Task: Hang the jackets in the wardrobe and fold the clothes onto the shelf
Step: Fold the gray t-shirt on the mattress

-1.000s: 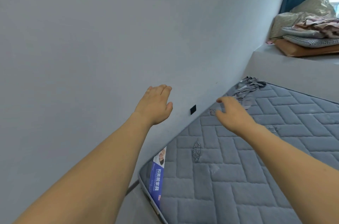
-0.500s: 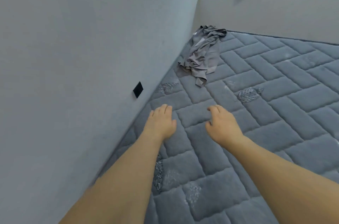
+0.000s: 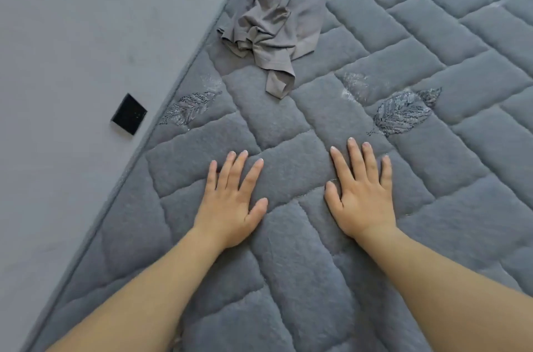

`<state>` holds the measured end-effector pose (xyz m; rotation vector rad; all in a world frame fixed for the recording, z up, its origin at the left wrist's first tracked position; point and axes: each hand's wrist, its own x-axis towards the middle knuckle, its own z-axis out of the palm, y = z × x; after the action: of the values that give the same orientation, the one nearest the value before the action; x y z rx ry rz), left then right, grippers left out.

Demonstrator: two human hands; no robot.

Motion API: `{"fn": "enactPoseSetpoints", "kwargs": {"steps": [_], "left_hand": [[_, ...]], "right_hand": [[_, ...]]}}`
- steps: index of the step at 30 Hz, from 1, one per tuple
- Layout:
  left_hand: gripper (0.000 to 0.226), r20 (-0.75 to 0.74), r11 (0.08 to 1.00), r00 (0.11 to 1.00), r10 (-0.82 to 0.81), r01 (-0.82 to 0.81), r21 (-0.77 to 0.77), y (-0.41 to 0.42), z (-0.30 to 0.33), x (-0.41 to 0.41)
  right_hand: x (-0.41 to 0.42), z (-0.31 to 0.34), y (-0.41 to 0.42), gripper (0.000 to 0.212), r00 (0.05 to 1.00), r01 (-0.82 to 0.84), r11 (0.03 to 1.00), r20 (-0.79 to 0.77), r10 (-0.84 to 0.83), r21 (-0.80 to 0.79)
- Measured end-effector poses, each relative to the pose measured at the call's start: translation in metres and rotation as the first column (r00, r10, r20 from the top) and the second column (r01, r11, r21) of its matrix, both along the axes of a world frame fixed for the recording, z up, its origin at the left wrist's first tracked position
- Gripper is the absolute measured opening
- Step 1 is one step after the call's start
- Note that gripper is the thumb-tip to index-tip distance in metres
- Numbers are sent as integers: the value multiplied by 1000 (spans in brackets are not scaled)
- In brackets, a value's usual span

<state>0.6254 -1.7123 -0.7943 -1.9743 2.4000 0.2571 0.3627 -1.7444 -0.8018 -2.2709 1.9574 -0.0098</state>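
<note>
On the mattress [image 3: 403,20], left hand [image 3: 230,201] and right hand [image 3: 363,196] lie flat, fingers spread.

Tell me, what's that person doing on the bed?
The person is leaning over a grey quilted mattress with the left hand and the right hand laid flat on it, fingers spread, holding nothing. A crumpled grey garment lies ahead of the hands, near the wall, not yet picked up or folded.
</note>
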Motion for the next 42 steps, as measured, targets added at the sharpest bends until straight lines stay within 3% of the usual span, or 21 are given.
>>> {"fn": "enactPoseSetpoints", "kwargs": {"steps": [2,7,10,13,16,19,24,29,38,42], "left_hand": [[77,-18,1000,1000,20,-19,10,-55,9,-14],[78,-23,959,966,259,-260,-114,-183,14,-70],[58,31,939,947,320,-313,-141,-221,16,-84],[36,28,954,962,272,-265,-141,-231,21,-85],[29,-90,961,972,216,-228,-154,-191,27,-83],[17,-249,963,953,172,-216,-162,-91,27,-77],[19,-214,971,964,157,-190,-142,60,16,-69],[31,-104,963,979,174,-191,-187,56,0,-72],[30,-194,939,961,197,-242,-246,61,-4,-70],[18,-195,926,963,188,-240,-291,65,1,-71]], "right_hand": [[-1,1,-4,67,1000,8,1000,16,-7,-4],[-4,-5,-3,69,999,-6,999,44,8,-44],[-5,-10,-4,68,998,-11,995,61,17,-97],[-6,-9,-4,68,997,-8,995,78,16,-103],[-7,-9,-3,67,997,-7,994,78,16,-110],[-6,-7,-4,66,996,3,994,87,6,-108],[-6,-3,-4,64,995,4,995,95,6,-100],[-5,-7,-6,64,997,-11,997,78,17,-82],[-3,-1,-3,60,998,2,997,62,2,-77],[-20,3,49,61,996,89,996,32,-88,-31]]}}
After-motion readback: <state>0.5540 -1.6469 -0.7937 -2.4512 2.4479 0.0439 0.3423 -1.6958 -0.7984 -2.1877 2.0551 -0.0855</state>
